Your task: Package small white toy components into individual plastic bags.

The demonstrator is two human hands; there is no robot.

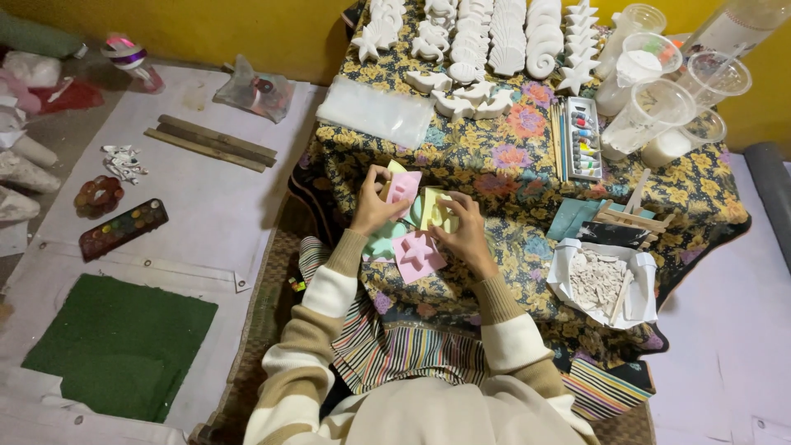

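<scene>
Pink mould (403,188) sits pinched in my left hand (372,206), tilted up over the floral cloth (494,156); my right hand (465,235) grips the yellow mould (434,212) just beside it, another pink mould (418,255) lying flat below them.

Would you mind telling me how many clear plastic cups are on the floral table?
5, clustered at the table's far right corner: one cup at the back, one below it, one rightmost, one nearer, one beside it. Others may be hidden.
</scene>
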